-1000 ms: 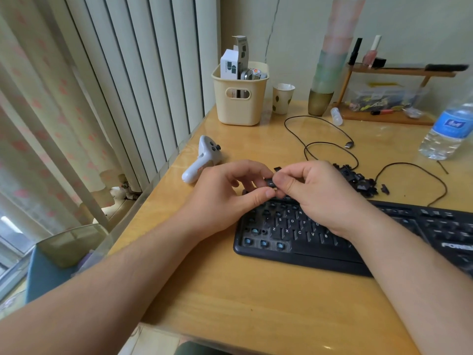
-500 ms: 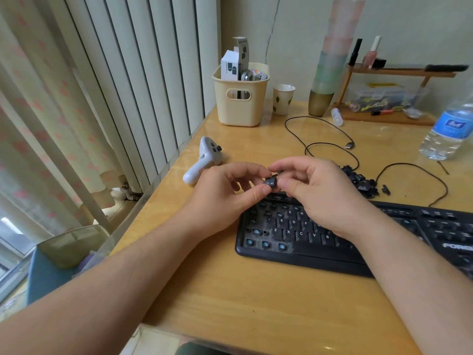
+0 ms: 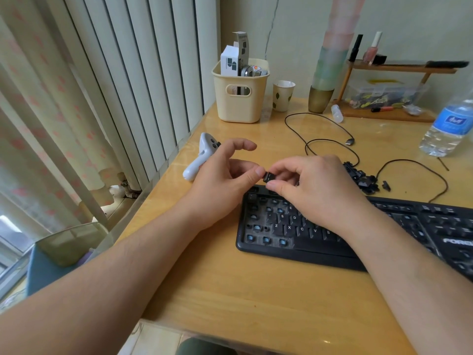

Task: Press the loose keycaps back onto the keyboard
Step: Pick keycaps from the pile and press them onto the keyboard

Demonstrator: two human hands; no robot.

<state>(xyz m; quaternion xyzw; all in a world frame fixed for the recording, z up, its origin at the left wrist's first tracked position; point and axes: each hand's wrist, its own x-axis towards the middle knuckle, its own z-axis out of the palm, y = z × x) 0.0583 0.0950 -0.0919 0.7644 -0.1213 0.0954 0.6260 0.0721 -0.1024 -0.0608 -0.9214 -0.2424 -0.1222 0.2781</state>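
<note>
Desk [image 3: 256, 290]: pale wood, both forearms reaching across it from 6 o'clock.
Keyboard [image 3: 294, 234]: black, flat on the desk at 3 o'clock of centre; bare blue switch stems show along its left end.
Right hand [image 3: 314, 190]: above the keyboard's top-left corner, thumb and forefinger pinched on a black keycap [image 3: 268, 177].
Left hand [image 3: 225, 180]: at 9 o'clock of the keycap, thumb tip touching or just beside it, other fingers spread loose, gripping nothing.
Loose keycaps [image 3: 363, 179]: a dark heap just past the keyboard, at 2 o'clock of the hands.
White controller [image 3: 202, 156]: beyond the left hand, at 11 o'clock.
</note>
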